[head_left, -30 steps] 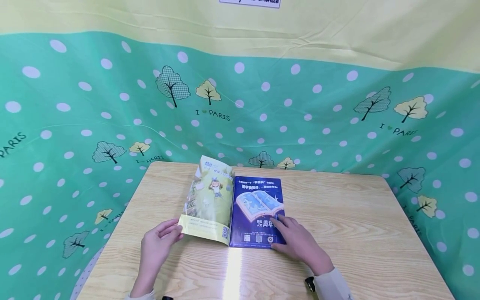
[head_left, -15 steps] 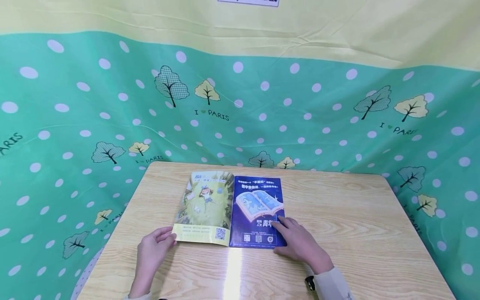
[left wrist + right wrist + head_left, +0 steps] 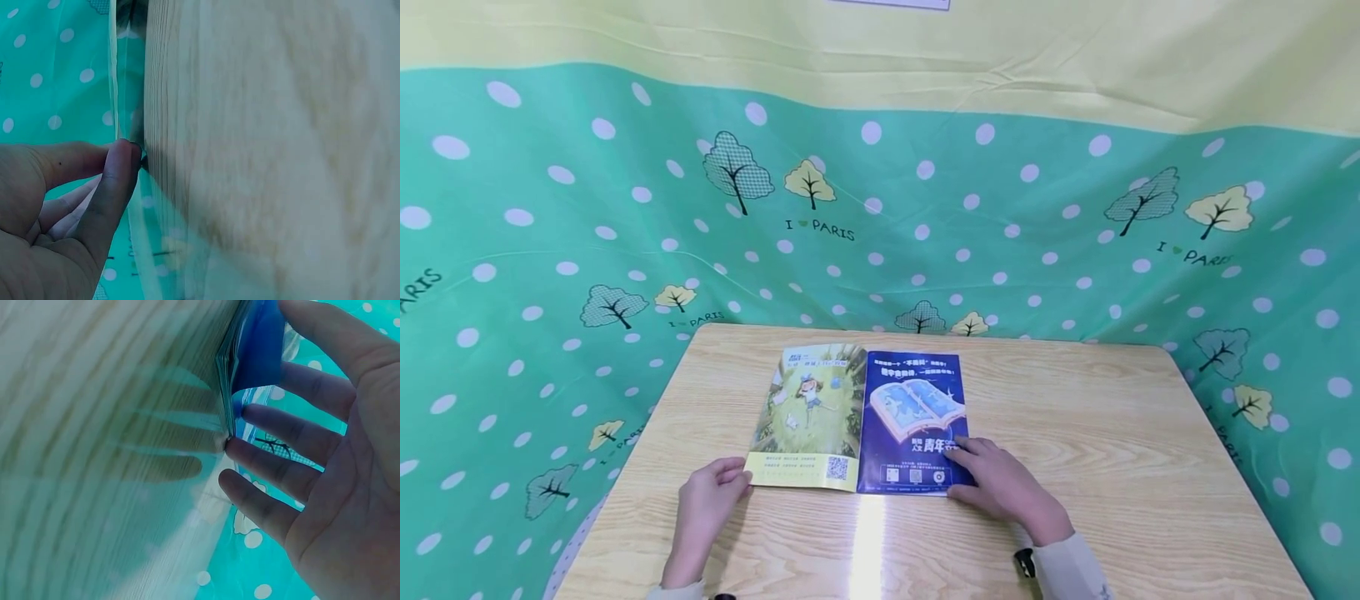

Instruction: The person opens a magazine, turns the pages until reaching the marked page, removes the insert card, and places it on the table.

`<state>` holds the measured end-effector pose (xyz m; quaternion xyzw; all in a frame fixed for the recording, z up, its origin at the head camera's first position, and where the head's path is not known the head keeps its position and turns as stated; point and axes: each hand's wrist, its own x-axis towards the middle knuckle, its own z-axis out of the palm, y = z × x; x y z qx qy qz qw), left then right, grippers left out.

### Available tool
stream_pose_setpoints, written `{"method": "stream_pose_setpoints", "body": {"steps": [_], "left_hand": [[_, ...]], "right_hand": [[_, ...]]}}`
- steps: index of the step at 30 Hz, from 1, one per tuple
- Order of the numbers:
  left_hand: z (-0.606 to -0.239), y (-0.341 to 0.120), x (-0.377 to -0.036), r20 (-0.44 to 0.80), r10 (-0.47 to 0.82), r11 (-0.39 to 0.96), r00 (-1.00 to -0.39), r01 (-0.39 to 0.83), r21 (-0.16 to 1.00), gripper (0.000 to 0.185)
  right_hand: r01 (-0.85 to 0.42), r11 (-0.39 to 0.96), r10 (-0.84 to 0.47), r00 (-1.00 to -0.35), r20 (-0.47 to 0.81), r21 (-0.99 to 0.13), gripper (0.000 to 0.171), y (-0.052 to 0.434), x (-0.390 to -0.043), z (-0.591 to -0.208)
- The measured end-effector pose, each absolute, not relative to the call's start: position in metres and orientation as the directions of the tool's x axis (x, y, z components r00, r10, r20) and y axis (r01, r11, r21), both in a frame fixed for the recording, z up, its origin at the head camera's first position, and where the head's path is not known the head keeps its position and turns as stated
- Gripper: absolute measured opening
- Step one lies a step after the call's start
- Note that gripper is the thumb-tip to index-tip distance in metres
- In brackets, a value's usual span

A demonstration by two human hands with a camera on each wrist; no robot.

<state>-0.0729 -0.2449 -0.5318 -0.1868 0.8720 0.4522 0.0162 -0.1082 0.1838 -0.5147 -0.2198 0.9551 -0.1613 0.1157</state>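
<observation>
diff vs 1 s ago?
The magazine's green cover swung down to the left and now lies flat on the table; the left hand followed its corner outward. The right hand stays pressing the blue page.

— We can't read the small print or the square codes on the open glossy magazine (image 3: pixel 861 417) from the head view; they're too small.

— Agreed. Our right hand (image 3: pixel 1000 483) covers its near right corner, and both forearms are cut off by the bottom edge.

— In the left wrist view the pale wooden bench (image 3: pixel 269 144) is a blur.

— And our left hand (image 3: pixel 56 212) runs off that frame's corner.
</observation>
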Motion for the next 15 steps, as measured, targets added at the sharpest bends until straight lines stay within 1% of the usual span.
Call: {"method": "stream_pose_setpoints", "body": {"steps": [5, 8, 11, 15], "left_hand": [[-0.5324, -0.2447, -0.0733, -0.163, -0.311, 0.575, -0.936, -0.322, 0.752, 0.033], [-0.5325, -0.2445, -0.0736, -0.16, -0.307, 0.581, -0.938, -0.318, 0.749, 0.033], [-0.5319, -0.2441, -0.0737, -0.16, -0.299, 0.585, -0.941, -0.314, 0.748, 0.033], [-0.5286, -0.2422, -0.0719, -0.087, -0.276, 0.654, -0.957, -0.253, 0.713, 0.031]], "right_hand": [[-0.37, 0.846, -0.45, -0.881, -0.143, -0.384, 0.054, 0.1869, -0.11, -0.5121], [-0.356, 0.837, -0.439, -0.89, -0.122, -0.416, 0.051, 0.1883, -0.1104, -0.5108], [-0.351, 0.834, -0.419, -0.905, -0.075, -0.426, 0.05, 0.1899, -0.1115, -0.5122], [-0.346, 0.845, -0.374, -0.927, 0.013, -0.408, 0.052, 0.1915, -0.1135, -0.5157]]}}
